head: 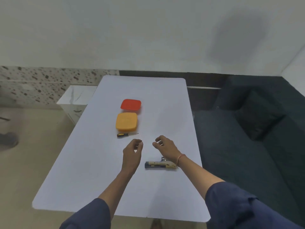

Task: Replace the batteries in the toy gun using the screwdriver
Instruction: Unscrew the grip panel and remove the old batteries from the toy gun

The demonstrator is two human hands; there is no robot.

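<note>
A gold and blue toy gun (159,164) lies on its side on the white table (102,179), partly under my right wrist. A small screwdriver (126,134) with a black and yellow handle lies farther back, in front of an orange lidded box (126,121). My left hand (132,152) hovers above the table with loosely curled fingers and holds nothing. My right hand (165,147) hovers beside it, fingers loosely curled, also empty. Both hands are between the gun and the screwdriver.
A red lidded box (131,104) sits behind the orange one. A dark sofa (247,138) with a cushion runs along the table's right side. A white cabinet (76,101) stands at the back left, and the wall is behind the table.
</note>
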